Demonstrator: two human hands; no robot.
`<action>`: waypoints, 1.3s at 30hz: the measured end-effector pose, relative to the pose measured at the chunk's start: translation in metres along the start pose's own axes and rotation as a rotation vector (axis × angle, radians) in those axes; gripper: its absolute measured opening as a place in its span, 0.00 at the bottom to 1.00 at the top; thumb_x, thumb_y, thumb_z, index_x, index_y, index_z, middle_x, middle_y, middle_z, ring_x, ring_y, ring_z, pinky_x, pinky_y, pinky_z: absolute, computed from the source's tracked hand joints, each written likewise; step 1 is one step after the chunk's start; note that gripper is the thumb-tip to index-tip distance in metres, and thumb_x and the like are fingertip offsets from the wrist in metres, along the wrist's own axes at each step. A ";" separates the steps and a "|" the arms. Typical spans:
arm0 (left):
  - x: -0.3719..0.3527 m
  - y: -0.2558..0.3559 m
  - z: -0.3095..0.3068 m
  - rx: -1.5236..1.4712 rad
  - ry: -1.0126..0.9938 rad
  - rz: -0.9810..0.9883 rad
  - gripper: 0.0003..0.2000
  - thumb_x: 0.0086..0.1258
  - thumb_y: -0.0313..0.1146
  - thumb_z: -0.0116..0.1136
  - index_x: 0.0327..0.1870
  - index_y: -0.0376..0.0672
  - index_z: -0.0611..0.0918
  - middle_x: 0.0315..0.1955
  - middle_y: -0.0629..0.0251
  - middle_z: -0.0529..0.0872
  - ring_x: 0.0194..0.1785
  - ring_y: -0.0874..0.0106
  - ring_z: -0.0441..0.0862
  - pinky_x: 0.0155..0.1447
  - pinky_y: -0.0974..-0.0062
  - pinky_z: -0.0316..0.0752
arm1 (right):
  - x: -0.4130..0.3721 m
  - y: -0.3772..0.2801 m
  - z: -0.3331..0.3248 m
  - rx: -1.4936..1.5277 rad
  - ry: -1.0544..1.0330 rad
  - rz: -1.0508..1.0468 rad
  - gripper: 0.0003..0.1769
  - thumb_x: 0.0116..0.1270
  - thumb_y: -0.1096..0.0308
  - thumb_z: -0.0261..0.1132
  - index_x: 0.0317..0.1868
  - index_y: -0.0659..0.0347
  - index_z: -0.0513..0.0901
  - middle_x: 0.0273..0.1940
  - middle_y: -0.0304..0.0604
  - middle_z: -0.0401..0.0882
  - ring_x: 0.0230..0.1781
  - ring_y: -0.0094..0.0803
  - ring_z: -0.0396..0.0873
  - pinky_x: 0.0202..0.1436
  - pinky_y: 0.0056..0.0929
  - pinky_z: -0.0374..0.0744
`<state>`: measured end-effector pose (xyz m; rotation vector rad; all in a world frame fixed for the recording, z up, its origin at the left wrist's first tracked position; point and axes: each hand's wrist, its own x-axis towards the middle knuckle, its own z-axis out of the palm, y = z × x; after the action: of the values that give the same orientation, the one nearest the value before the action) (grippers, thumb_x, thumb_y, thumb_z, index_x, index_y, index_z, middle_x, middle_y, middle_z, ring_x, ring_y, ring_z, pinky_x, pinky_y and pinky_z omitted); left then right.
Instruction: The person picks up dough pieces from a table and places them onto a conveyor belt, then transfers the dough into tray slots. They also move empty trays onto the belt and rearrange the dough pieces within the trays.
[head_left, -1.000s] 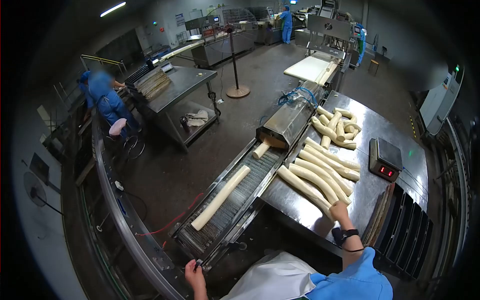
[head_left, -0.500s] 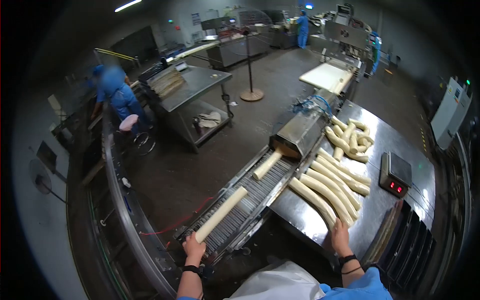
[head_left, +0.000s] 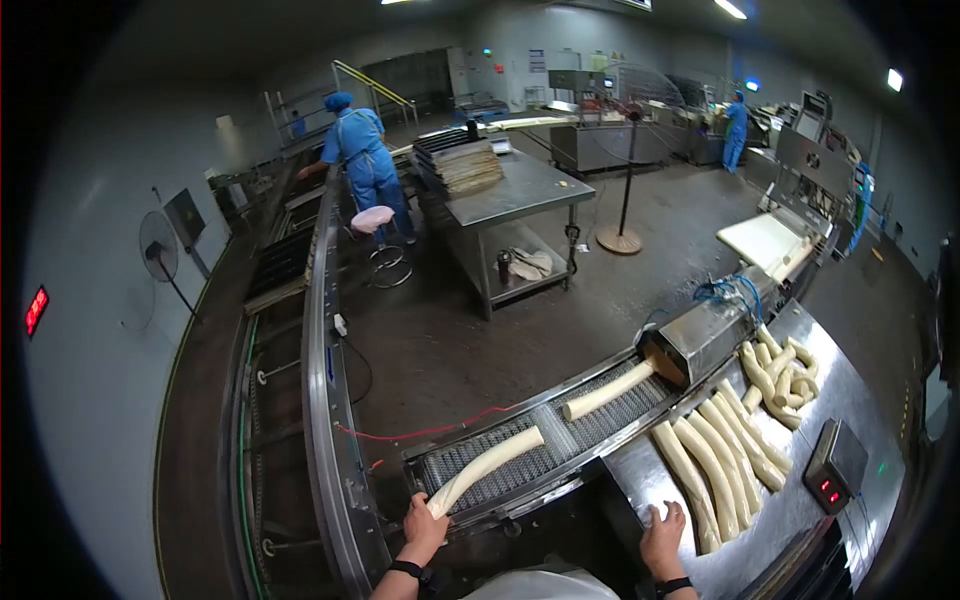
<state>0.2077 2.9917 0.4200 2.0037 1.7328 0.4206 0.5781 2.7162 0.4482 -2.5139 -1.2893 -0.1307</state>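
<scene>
My left hand point(head_left: 424, 524) is closed around the near end of a long pale dough roll point(head_left: 488, 463). That roll lies slightly bent on the wire-mesh conveyor point(head_left: 545, 428). Farther up the belt, a second dough roll point(head_left: 607, 391) comes out from under a metal hood point(head_left: 705, 340). My right hand point(head_left: 663, 538) rests at the near edge of the steel table point(head_left: 625, 480), fingers apart and holding nothing. Just to its right, several dough rolls point(head_left: 712, 475) lie side by side. Behind them is a heap of shorter, curled dough pieces point(head_left: 780, 380).
A scale point(head_left: 836, 465) with red digits stands on the table's right side. Dark trays point(head_left: 800, 565) sit at the front right. Along my left runs a metal rail point(head_left: 320, 400). A steel bench point(head_left: 520, 190) and a stand fan point(head_left: 628, 180) are ahead. Co-workers in blue are farther off.
My view has swung left. My right hand has come off the near end of a dough roll, its fingers now spread. The roll in my left hand is more bent.
</scene>
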 end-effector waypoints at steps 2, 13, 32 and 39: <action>-0.003 0.000 -0.002 -0.001 -0.001 -0.060 0.25 0.54 0.34 0.69 0.53 0.40 0.76 0.47 0.50 0.83 0.54 0.53 0.81 0.56 0.57 0.74 | -0.001 -0.015 0.010 0.123 -0.029 -0.028 0.24 0.46 0.81 0.61 0.48 0.62 0.82 0.54 0.60 0.71 0.62 0.59 0.65 0.67 0.54 0.65; -0.041 0.151 -0.006 -0.865 -1.044 0.093 0.19 0.67 0.41 0.66 0.53 0.40 0.77 0.35 0.71 0.81 0.36 0.80 0.79 0.39 0.79 0.74 | 0.043 -0.115 -0.003 0.569 -0.112 -0.245 0.36 0.50 0.74 0.70 0.63 0.61 0.72 0.56 0.53 0.74 0.60 0.54 0.69 0.64 0.47 0.71; 0.012 0.101 0.010 -0.828 -0.783 -0.095 0.25 0.70 0.29 0.63 0.67 0.38 0.72 0.56 0.55 0.81 0.55 0.71 0.80 0.60 0.75 0.75 | 0.001 0.066 -0.020 -0.137 0.060 0.224 0.35 0.46 0.76 0.68 0.59 0.59 0.75 0.63 0.59 0.68 0.67 0.55 0.62 0.70 0.58 0.59; 0.037 0.116 0.023 -0.491 -0.661 0.097 0.25 0.66 0.30 0.64 0.64 0.35 0.73 0.54 0.50 0.82 0.57 0.64 0.81 0.61 0.71 0.75 | 0.067 0.056 0.007 -0.093 -0.040 0.190 0.36 0.61 0.61 0.67 0.71 0.46 0.67 0.73 0.55 0.57 0.77 0.54 0.50 0.75 0.69 0.44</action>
<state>0.3233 3.0124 0.4589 1.6159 1.0112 0.1571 0.6625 2.7404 0.4430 -2.7155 -1.0739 -0.0996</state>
